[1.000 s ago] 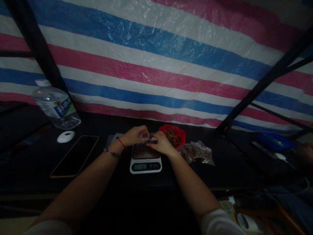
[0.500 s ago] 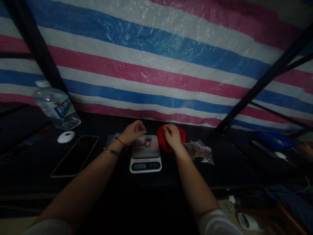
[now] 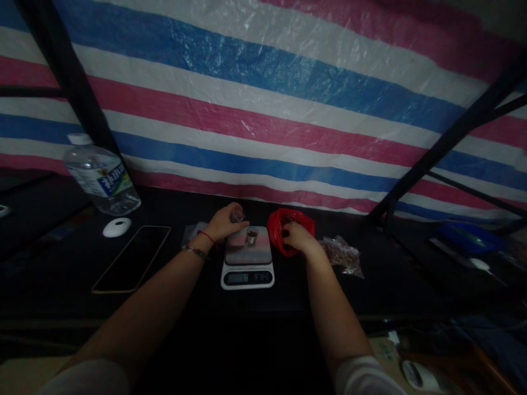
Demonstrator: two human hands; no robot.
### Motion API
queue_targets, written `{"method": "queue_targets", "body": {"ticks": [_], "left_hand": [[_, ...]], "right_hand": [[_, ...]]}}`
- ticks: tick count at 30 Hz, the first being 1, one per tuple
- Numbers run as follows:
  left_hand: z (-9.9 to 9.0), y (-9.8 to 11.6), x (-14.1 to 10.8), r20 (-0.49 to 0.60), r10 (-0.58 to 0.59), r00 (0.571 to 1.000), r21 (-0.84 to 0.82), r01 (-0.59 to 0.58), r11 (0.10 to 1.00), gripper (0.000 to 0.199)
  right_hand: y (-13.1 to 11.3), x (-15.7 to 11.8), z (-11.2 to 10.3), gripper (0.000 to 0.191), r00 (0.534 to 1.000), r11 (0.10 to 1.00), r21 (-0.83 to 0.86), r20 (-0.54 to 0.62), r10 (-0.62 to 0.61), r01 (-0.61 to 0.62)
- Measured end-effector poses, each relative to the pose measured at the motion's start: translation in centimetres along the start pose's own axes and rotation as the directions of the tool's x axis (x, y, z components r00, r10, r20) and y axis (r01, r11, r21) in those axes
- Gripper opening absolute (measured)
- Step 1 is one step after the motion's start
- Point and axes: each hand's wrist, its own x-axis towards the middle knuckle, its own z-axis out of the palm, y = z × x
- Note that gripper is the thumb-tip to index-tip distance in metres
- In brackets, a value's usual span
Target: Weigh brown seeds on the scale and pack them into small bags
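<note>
My left hand is closed round a small clear plastic cup, held just beyond the scale's back left corner. On the plate of the white digital scale stands another small cup, upright, with dark brown contents; the display's digits are too blurred to read. To the right, a red plastic bag lies with its mouth open. My right hand reaches into that bag with bent fingers; their tips are hidden, so I cannot tell whether they grip anything.
Filled clear bags lie right of the red bag. A phone, a white oval device and a large plastic bottle are on the left. Clear plastic rests beside my left wrist. Striped sheeting hangs behind the black table.
My right hand has gone from above the red bag down into its mouth, and the bag's opening shows more widely. My left hand keeps the cup in nearly the same place.
</note>
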Motion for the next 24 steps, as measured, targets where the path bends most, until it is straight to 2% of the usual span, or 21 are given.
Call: {"method": "queue_targets", "body": {"ticks": [4,10,13,17,24], "left_hand": [[0.2,-0.5,0.0,0.009,0.002,1.000,0.035,-0.002,0.999,0.050],[0.7,-1.3,0.2,-0.041,0.001,0.999,0.045,0.001,0.999,0.071],[1.2,-2.0,0.4,-0.047,-0.026,0.999,0.039,0.028,0.999,0.076],[1.4,-2.5,0.5,-0.046,-0.055,0.997,0.010,0.055,0.998,0.076],[1.4,-2.0,0.3,-0.018,-0.074,0.997,0.022,0.074,0.997,0.067]], "right_hand": [[-0.3,-0.3,-0.2,0.026,0.999,0.999,0.008,0.009,0.035,-0.035],[-0.8,-0.2,0.1,0.034,0.999,0.997,-0.061,0.008,0.050,-0.050],[-0.7,-0.1,0.2,0.034,0.999,0.997,-0.062,-0.007,0.042,-0.042],[-0.1,0.0,0.1,0.032,0.998,1.000,-0.026,-0.057,0.013,-0.014],[0.9,0.0,-0.4,0.029,0.987,0.998,0.054,-0.162,0.022,-0.013]]}}
